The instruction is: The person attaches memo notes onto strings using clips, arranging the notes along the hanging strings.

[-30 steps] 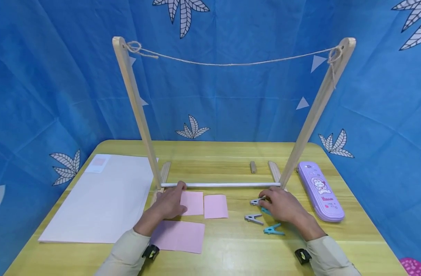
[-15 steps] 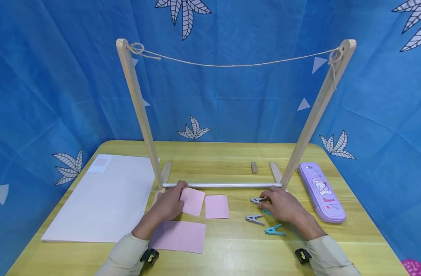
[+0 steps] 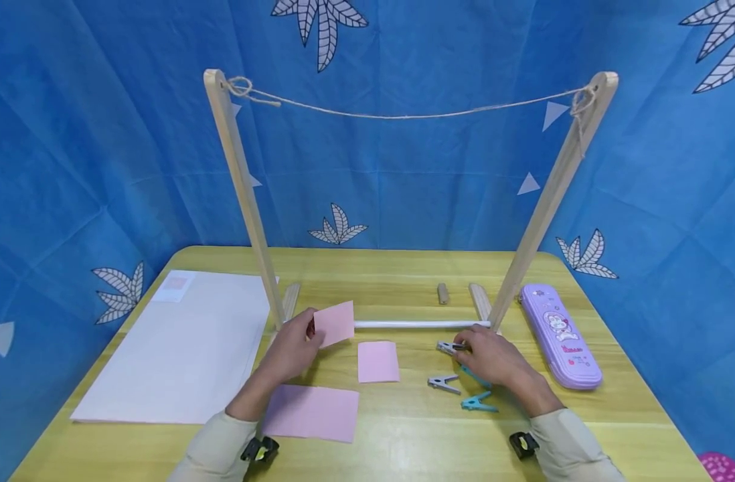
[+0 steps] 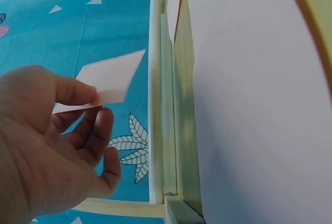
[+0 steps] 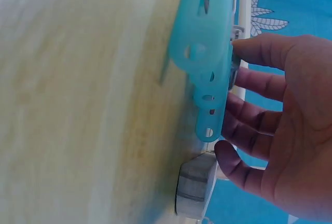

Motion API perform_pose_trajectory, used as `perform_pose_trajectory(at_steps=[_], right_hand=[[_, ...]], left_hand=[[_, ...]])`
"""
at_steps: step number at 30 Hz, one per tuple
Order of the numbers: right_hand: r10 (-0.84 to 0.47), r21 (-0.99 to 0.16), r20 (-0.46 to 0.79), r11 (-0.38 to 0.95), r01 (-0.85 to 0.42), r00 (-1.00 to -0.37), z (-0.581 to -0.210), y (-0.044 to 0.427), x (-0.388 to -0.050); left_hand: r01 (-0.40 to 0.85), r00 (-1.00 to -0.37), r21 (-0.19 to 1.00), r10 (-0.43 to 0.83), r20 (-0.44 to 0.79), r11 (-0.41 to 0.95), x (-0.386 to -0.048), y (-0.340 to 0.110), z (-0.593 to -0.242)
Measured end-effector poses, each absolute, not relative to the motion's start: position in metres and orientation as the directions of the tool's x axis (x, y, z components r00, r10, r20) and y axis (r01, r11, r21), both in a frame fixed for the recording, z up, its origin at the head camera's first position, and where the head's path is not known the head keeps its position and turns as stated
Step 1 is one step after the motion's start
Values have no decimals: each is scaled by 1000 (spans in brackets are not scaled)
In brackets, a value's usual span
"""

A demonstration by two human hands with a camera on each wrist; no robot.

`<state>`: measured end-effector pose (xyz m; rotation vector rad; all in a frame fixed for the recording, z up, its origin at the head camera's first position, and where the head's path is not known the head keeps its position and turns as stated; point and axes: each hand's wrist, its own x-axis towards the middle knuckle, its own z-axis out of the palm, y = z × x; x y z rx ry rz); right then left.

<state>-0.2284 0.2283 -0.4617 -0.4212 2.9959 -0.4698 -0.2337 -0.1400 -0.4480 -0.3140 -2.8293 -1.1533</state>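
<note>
My left hand (image 3: 290, 347) pinches a pink paper square (image 3: 336, 324) between thumb and fingers, raised off the table and tilted. It looks pale in the left wrist view. A second pink square (image 3: 377, 362) and a larger pink sheet (image 3: 316, 414) lie flat nearby. My right hand (image 3: 494, 359) pinches a grey clothespin (image 3: 448, 347) at its handle end. Another grey clothespin (image 3: 443, 383) and a teal clothespin (image 3: 479, 402) lie in front. A further teal clothespin (image 3: 476, 377) is partly hidden beneath the right hand.
A wooden frame (image 3: 253, 221) stands across the table, with a sagging string (image 3: 397, 117) tied between its posts and a white bar (image 3: 422, 325) low down. White sheets (image 3: 181, 348) lie left; a purple pencil case (image 3: 560, 335) lies right. A small wooden block (image 3: 442, 293) sits behind the bar.
My left hand has lifted the pink square off the table and turned it upward in front of the bar. The right hand has stayed at the clothespins, shifting only slightly.
</note>
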Motion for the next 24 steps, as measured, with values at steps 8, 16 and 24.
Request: perform_pose_trajectory(at_steps=[8,16,24], right_hand=[[-264,-408,32,877,-254,-964,-449,228,-229],[-267,-457,232,819,-348,-935,-426,220,-228],[-268,-472,456,736,-486,-849,-394,209,-227]], left_hand=[[236,-969,712,103,225,662,-237,-139,-445],[292,-945,732,68,320,615,-239,-135,-430],[282,-943,754,24,333,593,-243,-136,-418]])
